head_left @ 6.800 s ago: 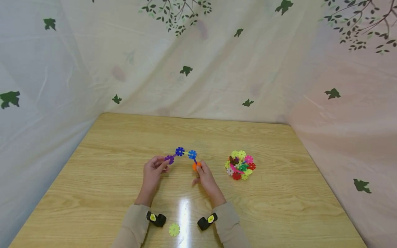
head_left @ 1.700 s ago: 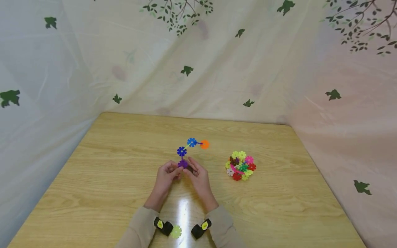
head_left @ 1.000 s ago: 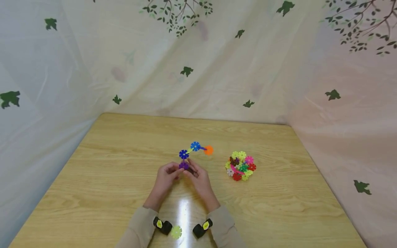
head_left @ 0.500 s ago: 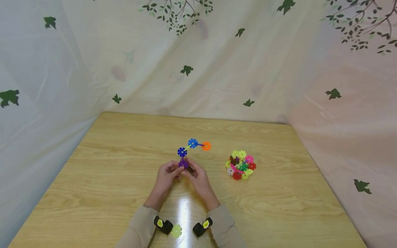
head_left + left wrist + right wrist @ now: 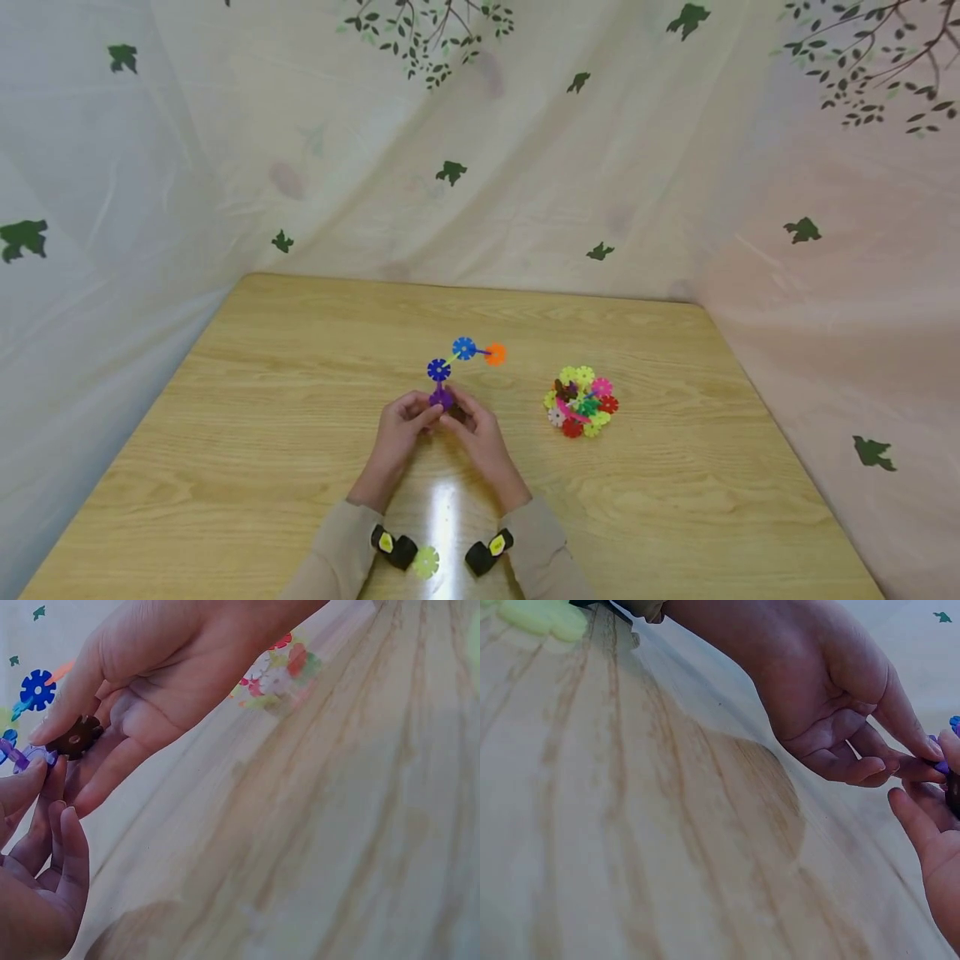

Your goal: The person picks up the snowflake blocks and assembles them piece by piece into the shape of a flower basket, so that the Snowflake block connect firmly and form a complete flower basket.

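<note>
A chain of notched plastic snowflake discs rises from between my hands: a purple disc [image 5: 441, 399] lowest, then a dark blue disc [image 5: 438, 370], a lighter blue disc [image 5: 463, 348] and an orange disc [image 5: 495, 354] at the free end. Thin edge-on discs, one yellowish, link them. My left hand [image 5: 400, 429] pinches the purple disc between thumb and fingers. Thumb and fingers of my right hand [image 5: 482, 437] pinch a brown disc [image 5: 77, 739], seen best in the left wrist view, right against the purple one. Whether the two interlock cannot be told.
To the right of my hands lies a heap of mixed-colour discs [image 5: 581, 402] on the wooden table [image 5: 675, 467]. One lime disc [image 5: 426, 562] lies by my left wrist. A patterned curtain [image 5: 525, 192] hangs behind the table.
Since the oldest frame, my right hand has let go of the orange disc and taken a brown one; both hands came together and the chain swung up and right. Lately it only bobs slightly.
</note>
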`<state>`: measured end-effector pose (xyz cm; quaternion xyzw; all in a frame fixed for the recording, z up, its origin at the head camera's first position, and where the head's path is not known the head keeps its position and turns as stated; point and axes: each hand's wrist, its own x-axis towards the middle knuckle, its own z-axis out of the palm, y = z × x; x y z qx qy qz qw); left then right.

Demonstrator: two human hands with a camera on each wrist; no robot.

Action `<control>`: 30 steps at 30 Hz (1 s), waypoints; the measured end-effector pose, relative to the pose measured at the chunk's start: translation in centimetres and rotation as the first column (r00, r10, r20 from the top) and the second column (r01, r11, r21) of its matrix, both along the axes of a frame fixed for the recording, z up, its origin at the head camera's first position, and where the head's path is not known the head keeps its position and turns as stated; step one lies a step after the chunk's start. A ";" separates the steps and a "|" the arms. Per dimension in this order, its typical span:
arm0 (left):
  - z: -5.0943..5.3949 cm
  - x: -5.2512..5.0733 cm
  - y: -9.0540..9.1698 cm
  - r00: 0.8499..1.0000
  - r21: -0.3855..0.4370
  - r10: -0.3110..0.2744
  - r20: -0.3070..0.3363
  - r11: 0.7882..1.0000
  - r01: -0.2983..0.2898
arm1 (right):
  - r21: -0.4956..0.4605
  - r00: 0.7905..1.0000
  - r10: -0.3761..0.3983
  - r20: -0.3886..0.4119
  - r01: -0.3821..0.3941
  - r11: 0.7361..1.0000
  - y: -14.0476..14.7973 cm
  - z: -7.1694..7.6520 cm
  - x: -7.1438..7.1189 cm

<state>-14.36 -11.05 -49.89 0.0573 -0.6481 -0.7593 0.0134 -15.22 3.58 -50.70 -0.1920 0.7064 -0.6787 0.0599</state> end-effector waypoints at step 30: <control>2.0 0.8 -0.1 0.996 -0.301 -0.049 -0.068 0.953 0.026 | -0.080 0.994 0.032 0.106 -0.023 0.997 0.8 0.4 0.0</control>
